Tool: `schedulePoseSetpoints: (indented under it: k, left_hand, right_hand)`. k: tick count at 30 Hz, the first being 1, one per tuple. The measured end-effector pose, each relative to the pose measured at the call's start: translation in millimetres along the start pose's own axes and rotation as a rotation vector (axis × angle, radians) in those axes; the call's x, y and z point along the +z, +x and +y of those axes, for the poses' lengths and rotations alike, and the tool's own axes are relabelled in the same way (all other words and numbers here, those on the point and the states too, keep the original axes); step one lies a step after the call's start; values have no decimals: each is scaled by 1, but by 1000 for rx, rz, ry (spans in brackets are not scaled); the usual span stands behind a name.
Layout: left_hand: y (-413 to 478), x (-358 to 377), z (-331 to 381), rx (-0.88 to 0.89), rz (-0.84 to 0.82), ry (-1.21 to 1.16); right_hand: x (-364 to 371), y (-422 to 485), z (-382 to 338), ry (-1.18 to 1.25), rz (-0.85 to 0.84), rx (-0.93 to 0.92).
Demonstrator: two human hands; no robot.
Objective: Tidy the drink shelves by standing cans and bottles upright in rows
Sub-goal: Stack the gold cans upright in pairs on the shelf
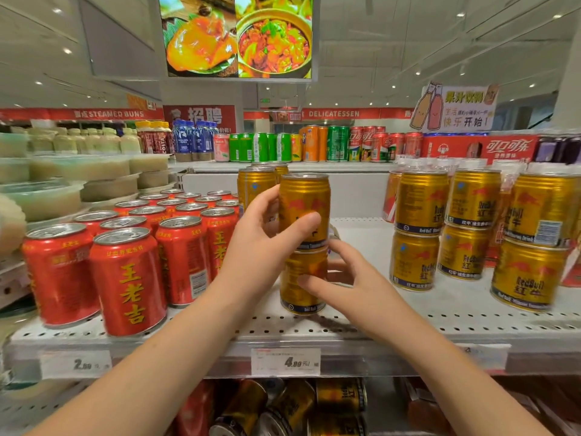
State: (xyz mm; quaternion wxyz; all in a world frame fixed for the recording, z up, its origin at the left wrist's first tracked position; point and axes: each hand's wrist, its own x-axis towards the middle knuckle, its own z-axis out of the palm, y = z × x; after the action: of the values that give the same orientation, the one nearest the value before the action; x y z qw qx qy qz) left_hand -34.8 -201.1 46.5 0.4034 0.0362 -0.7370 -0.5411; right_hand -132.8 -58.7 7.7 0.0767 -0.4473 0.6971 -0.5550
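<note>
Two gold cans stand stacked in the middle of the white perforated shelf (361, 322). My left hand (267, 234) grips the upper gold can (304, 199), thumb across its front. My right hand (342, 278) holds the lower gold can (298, 294) from the right, fingers curled on its side. Both cans are upright. Another stack of gold cans (256, 184) stands just behind to the left.
Rows of upright red cans (129, 278) fill the shelf's left part. Stacked gold cans (471, 225) stand at the right. Bare shelf lies between the stacks. Gold cans (283, 407) lie jumbled on the shelf below. Mixed soda cans (314, 143) line the far top shelf.
</note>
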Motion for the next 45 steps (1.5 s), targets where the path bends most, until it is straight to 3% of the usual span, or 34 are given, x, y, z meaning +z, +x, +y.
schedulePoseSetpoints:
  k: [4,13,18,20,22,25,28,33,39,45]
  left_hand:
    - [3,-10,-4,-38,-19,-18]
    - [5,-29,-7,44,53,437]
    - [-5,-36,-22,41,43,370]
    - [-10,-36,-28,19,29,349]
    - [-15,-33,-34,-4,42,347]
    - [-23,-28,-38,-24,48,363]
    - [-27,-28,-38,-21,52,367]
    - [-27,-29,-39,-28,55,350]
    - [-28,-30,-41,-22,52,356]
    - [-27,-30,-45,-17,66,359]
  right_hand:
    - [5,5,3,-29,9,-10]
    - [35,43,1,-57,17,49]
    - [14,50,7,-135,-94,59]
    - [-3,52,10,-103,6,24]
    - [-18,59,11,-153,214,3]
    - [-29,73,14,-453,345,83]
    - [-27,84,18,-813,246,260]
    - [-21,95,19,-1012,273,337]
    - [-27,101,13,-1014,236,357]
    - [-42,102,-12,-933,-158,539]
